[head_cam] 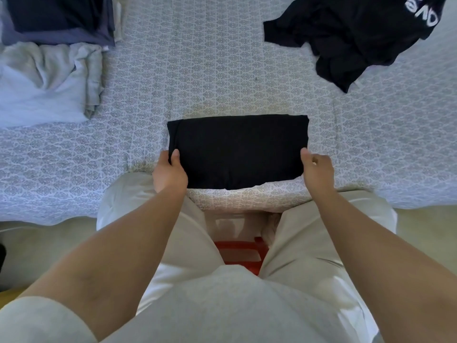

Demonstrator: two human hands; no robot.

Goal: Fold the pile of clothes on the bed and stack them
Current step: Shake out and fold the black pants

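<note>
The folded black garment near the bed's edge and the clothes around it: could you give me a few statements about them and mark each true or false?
1. Both hands grip the folded black garment, the left hand at one end and the right hand at the other. True.
2. The folded black garment lies on top of the stack of folded clothes. False: it lies alone on the patterned bedspread, near the bed's edge.
3. An unfolded black garment with white lettering lies at the far right. True.
4. The crumpled light grey garment lies to the right of the folded one. False: it lies to the far left.
</note>
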